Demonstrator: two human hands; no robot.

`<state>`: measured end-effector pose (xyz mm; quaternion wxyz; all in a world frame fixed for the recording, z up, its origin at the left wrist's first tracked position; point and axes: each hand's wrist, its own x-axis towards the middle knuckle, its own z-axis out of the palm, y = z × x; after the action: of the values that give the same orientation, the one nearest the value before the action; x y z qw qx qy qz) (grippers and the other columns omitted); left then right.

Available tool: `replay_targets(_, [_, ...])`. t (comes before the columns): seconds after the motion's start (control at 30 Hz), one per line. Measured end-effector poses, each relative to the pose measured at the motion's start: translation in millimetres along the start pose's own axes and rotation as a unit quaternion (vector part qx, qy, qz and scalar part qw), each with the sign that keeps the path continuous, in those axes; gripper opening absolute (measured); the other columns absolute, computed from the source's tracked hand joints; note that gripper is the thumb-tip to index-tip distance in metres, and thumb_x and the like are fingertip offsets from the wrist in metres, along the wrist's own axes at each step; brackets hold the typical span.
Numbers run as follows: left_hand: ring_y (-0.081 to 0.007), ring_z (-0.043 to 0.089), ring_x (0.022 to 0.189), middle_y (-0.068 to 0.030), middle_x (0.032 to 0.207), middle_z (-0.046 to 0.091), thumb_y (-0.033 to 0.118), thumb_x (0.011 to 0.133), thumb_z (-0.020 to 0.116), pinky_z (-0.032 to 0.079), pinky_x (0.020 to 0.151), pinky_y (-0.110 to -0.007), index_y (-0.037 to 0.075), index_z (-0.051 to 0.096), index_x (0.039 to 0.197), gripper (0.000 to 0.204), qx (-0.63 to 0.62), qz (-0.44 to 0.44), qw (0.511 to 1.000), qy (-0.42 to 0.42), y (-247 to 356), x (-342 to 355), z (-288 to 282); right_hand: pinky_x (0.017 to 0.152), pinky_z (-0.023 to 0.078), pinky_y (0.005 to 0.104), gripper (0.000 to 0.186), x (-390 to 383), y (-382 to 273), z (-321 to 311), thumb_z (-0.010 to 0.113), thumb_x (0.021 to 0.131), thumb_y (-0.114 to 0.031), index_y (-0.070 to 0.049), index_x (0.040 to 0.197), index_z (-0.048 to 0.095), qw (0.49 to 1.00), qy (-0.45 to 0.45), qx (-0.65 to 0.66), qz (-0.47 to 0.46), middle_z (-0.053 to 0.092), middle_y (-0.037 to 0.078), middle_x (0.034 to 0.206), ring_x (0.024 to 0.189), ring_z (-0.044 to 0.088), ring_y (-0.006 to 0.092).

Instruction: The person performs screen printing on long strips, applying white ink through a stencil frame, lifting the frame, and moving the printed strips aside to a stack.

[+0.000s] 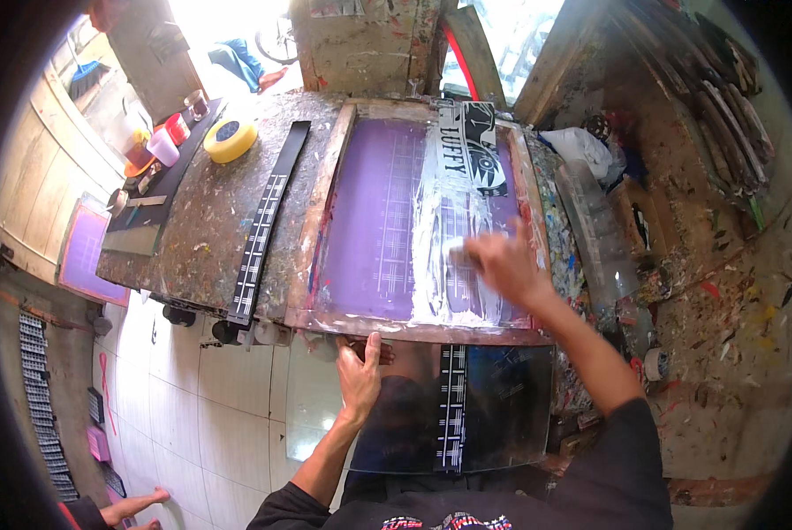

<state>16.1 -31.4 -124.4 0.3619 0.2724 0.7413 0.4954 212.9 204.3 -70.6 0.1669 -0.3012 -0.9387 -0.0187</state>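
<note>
A wooden screen-printing frame [413, 332] with purple mesh [369, 212] lies on a paint-stained table. White ink [431, 274] is smeared down the mesh's right half, and a black-and-white printed sheet [477, 150] sits at its far end. Over the ink, my right hand [506, 265] is closed on a small pale piece [456, 250]; its kind is unclear. At the near rail, my left hand [359, 375] grips the frame, thumb up against the edge, other fingers partly hidden. Left of the frame lies a black strip [263, 221] with white line patterns.
Below the frame is a dark glassy panel [506, 406] bearing another patterned strip [451, 406]. A yellow tape roll [230, 141] and pink cup [162, 147] stand at the table's far left. A clear plastic-like piece [594, 230] lies right of the frame. Another person's foot [153, 496] shows lower left.
</note>
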Motion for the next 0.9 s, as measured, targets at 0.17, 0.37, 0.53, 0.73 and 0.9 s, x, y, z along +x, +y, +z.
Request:
replay_targets(0.17, [-0.0222, 0.071, 0.070, -0.0185, 0.086, 0.069, 0.026, 0.102, 0.063, 0.061, 0.063, -0.034, -0.006, 0.047, 0.112, 0.037, -0.034, -0.011, 0.999, -0.027, 4, 8, -3, 0.073, 0.053, 0.0475, 0.018, 89, 77, 6, 0.072, 0.082, -0.019, -0.006, 0.094, 0.067, 0.983, -0.074, 0.148, 0.074, 0.071, 0.019, 0.085, 0.085, 0.069, 0.0404])
replay_targets(0.37, [-0.0263, 0.072, 0.069, -0.0221, 0.083, 0.069, 0.026, 0.102, 0.062, 0.062, 0.059, -0.035, -0.009, 0.049, 0.107, 0.038, -0.006, -0.106, 0.992, -0.063, 19, 12, -15, 0.070, 0.049, 0.0447, 0.032, 69, 59, 3, 0.077, 0.078, -0.025, -0.002, 0.097, 0.067, 0.918, -0.306, 0.253, -0.013, 0.068, 0.019, 0.083, 0.077, 0.066, 0.0319])
replay_targets(0.53, [-0.0276, 0.073, 0.068, -0.0240, 0.081, 0.069, 0.026, 0.103, 0.060, 0.062, 0.058, -0.035, -0.012, 0.053, 0.101, 0.040, -0.061, -0.130, 0.986, -0.086, 41, 14, -16, 0.073, 0.050, 0.0490, 0.033, 97, 93, 15, 0.069, 0.084, -0.023, -0.001, 0.106, 0.060, 0.988, -0.122, 0.084, 0.033, 0.068, 0.023, 0.088, 0.086, 0.067, 0.0394])
replay_targets(0.73, [-0.0280, 0.073, 0.068, -0.0247, 0.081, 0.069, 0.026, 0.103, 0.059, 0.062, 0.059, -0.034, -0.014, 0.055, 0.098, 0.040, -0.050, -0.126, 0.985, -0.102, 45, 14, -16, 0.070, 0.052, 0.0525, 0.031, 63, 54, 24, 0.068, 0.090, -0.025, -0.002, 0.105, 0.055, 0.988, -0.082, 0.045, 0.121, 0.068, 0.024, 0.087, 0.082, 0.067, 0.0449])
replay_targets(0.9, [-0.0281, 0.074, 0.069, -0.0251, 0.082, 0.070, 0.027, 0.103, 0.059, 0.063, 0.060, -0.035, -0.015, 0.057, 0.096, 0.042, -0.072, -0.102, 0.988, -0.096, 30, 13, -15, 0.067, 0.054, 0.0507, 0.021, -20, -48, -10, 0.066, 0.084, -0.015, -0.003, 0.099, 0.058, 0.988, -0.117, 0.082, 0.054, 0.068, 0.022, 0.081, 0.074, 0.067, 0.0425])
